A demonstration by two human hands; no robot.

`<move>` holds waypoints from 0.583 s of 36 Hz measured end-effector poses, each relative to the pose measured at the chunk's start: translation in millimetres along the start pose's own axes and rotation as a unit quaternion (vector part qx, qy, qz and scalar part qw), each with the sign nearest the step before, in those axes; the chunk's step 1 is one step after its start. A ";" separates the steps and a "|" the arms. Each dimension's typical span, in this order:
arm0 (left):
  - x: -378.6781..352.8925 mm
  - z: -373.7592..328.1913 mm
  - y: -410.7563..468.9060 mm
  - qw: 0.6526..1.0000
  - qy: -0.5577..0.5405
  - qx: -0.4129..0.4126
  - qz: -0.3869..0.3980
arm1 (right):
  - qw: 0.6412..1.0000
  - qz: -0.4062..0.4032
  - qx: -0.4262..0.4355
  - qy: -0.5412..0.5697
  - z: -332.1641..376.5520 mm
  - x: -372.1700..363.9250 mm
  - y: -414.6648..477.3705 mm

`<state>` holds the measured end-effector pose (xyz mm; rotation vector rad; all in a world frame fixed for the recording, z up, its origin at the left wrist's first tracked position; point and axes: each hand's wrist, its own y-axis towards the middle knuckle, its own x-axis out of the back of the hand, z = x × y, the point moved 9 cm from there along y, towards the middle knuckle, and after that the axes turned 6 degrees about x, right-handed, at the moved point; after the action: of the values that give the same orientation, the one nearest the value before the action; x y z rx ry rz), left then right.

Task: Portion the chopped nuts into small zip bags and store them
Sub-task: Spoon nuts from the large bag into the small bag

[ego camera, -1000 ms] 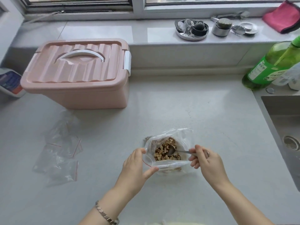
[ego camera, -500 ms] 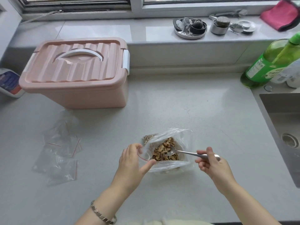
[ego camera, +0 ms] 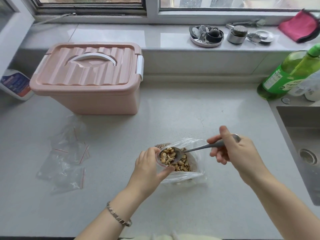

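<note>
Chopped nuts (ego camera: 167,156) heap the spoon (ego camera: 199,148), gripped by the right hand (ego camera: 237,153), nearer than the pink box (ego camera: 86,80). Left hand (ego camera: 149,168) pinches the small zip bag (ego camera: 159,161) open; an off-centre tip could scatter pieces onto the surface (ego camera: 190,104).

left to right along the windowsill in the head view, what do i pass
round metal tray of small parts → metal canister → flat metal strainer → pink cloth. The tongs behind the canister overlap it, so they are left out.
</note>
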<state>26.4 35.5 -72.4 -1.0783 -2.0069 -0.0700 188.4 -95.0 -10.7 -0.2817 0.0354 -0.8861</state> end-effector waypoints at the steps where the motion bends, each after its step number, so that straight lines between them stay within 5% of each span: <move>1: 1.0 -1.3 -0.1 1.000 -0.002 -0.003 -0.002 | 1.000 0.013 0.012 -0.009 5.5 -6.8 -0.6; 9: 1.7 -5.1 -4.5 1.000 -0.001 -0.018 -0.004 | 0.984 0.085 0.113 -0.108 32.5 -50.7 -15.8; 15: 1.3 -4.5 -6.6 0.999 -0.005 -0.035 -0.022 | 0.937 0.115 0.240 -0.225 50.9 -64.1 -33.9; 21: 3.2 7.9 -4.2 0.998 -0.038 -0.025 -0.033 | 0.950 0.030 0.263 -0.167 60.5 -25.1 -36.8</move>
<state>17.4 38.2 -74.0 -1.0596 -2.1200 -0.1155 153.4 -83.9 54.9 0.0735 -0.4996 -0.7468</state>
